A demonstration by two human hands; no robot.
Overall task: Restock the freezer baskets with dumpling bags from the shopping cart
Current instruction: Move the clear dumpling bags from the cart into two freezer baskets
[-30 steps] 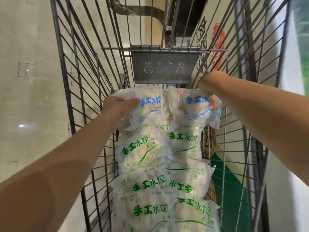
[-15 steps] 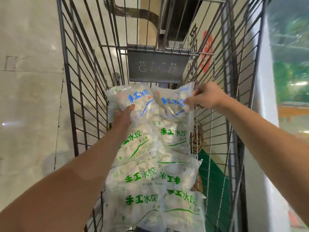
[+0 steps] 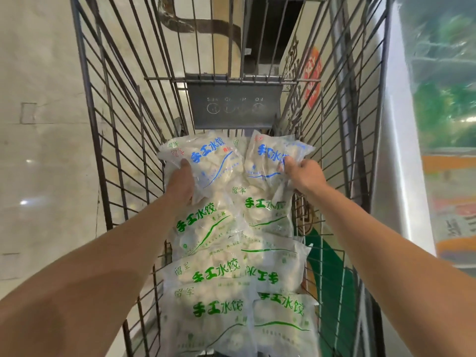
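Observation:
The wire shopping cart (image 3: pixel 113 155) holds several clear dumpling bags. Two bags at the far end carry blue print. My left hand (image 3: pixel 181 180) grips the left blue-print bag (image 3: pixel 213 161) at its near left corner, thumb on top. My right hand (image 3: pixel 302 173) pinches the right blue-print bag (image 3: pixel 268 161) at its right edge, crumpling the plastic. Both bags sit raised above the green-print bags (image 3: pixel 206 230) stacked below and nearer to me.
A grey plastic flap (image 3: pixel 235 106) hangs on the cart's far wall. The freezer cabinet (image 3: pixel 443 124) with a white rim runs along the right side. Pale tiled floor lies to the left. The cart's wire walls stand close on both sides.
My hands have drawn back toward me with the two blue-print bags. The right hand shifted from the bag's top corner to its right edge. The view has swung slightly left.

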